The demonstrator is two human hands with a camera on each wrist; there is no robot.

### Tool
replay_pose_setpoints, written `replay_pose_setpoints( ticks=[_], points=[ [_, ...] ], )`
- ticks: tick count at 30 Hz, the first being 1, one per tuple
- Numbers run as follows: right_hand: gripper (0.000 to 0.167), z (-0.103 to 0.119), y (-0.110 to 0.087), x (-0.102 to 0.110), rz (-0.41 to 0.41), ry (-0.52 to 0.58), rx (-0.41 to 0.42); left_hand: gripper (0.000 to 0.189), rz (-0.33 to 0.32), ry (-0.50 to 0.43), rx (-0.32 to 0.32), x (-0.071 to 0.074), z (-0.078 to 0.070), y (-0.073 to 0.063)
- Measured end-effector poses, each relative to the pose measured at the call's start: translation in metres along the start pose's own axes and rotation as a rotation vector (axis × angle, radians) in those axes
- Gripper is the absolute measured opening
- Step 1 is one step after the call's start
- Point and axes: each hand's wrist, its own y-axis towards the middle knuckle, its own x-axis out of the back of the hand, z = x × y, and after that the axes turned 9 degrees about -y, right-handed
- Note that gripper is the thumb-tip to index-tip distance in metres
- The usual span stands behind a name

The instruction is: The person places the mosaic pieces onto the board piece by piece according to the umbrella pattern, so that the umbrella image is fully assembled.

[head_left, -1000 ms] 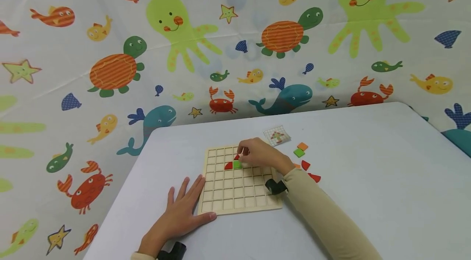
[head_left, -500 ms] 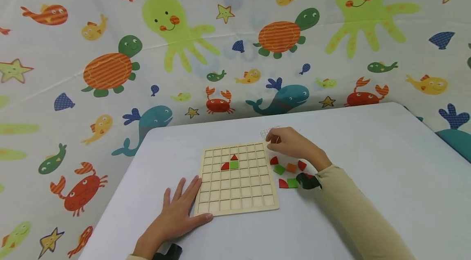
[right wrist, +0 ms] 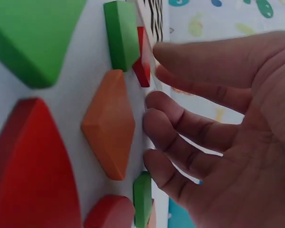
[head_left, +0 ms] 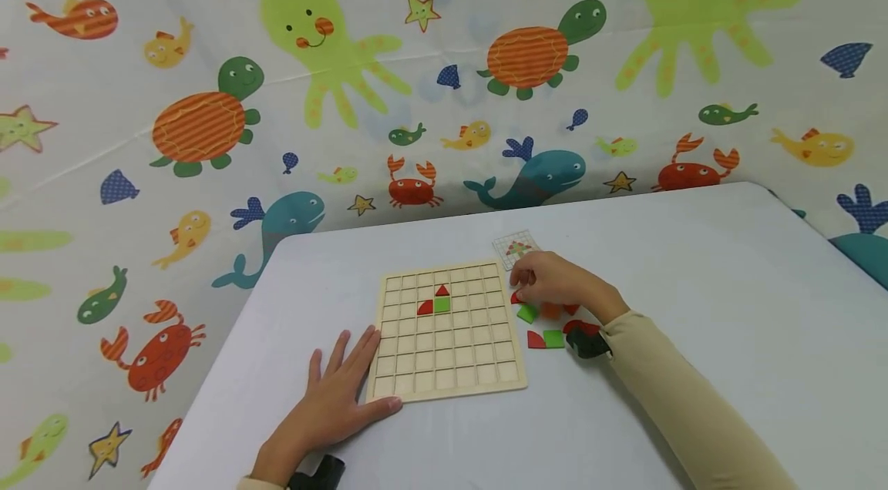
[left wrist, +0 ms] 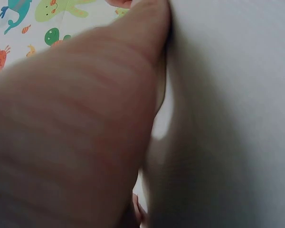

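My left hand [head_left: 331, 401] rests flat with spread fingers along the left edge of a wooden grid board [head_left: 444, 382]. Its thumb lies at the board's near left corner. On the board are a red triangle [head_left: 442, 291], a green square [head_left: 442, 305] and a red quarter-round piece [head_left: 425, 308]. Right of the board, my right hand [head_left: 558, 280] hovers low over loose pieces, fingers loosely bent. Its thumb tip is by a red block [right wrist: 143, 57], beside a green block [right wrist: 122, 35]; whether they touch I cannot tell. Nothing shows gripped between the fingers.
A printed pattern card [head_left: 515, 243] lies behind the board's far right corner, partly behind the right hand. Several loose pieces lie right of the board, including a green square [head_left: 553, 339] and an orange square [right wrist: 111, 126]. A sea-animal cloth [head_left: 388, 97] hangs behind the white table.
My right hand has left the red triangle on the board and moved right, then down to the loose pieces beside it. The left hand keeps its place at the board's edge.
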Motion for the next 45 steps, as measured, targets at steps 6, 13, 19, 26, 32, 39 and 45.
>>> replay_pose_setpoints(
  ticks=[6,13,19,26,32,39,45],
  points=[
    [0.011,0.003,-0.002,0.0,0.007,-0.071,0.018,0.116,-0.001,0.007,-0.009,0.0,-0.001,0.0],
    [0.014,0.006,-0.002,-0.001,0.012,-0.066,-0.006,0.116,-0.008,0.012,-0.019,0.002,0.001,0.002],
    [0.017,0.009,0.0,-0.005,-0.015,-0.055,0.035,0.116,-0.013,0.016,-0.022,0.001,0.002,0.002],
    [0.013,0.009,0.001,-0.01,-0.092,-0.046,0.054,0.116,-0.007,0.008,-0.017,-0.002,0.003,0.003],
    [0.007,0.012,-0.001,-0.01,-0.153,0.016,0.028,0.114,-0.004,0.001,-0.026,-0.002,0.004,0.004],
    [0.033,0.019,-0.002,-0.009,-0.135,0.126,0.009,0.113,-0.005,-0.001,-0.032,-0.001,0.005,0.003],
    [0.034,0.025,-0.001,-0.007,-0.112,0.271,0.031,0.114,-0.01,-0.001,-0.027,0.0,0.005,0.001]
  ],
)
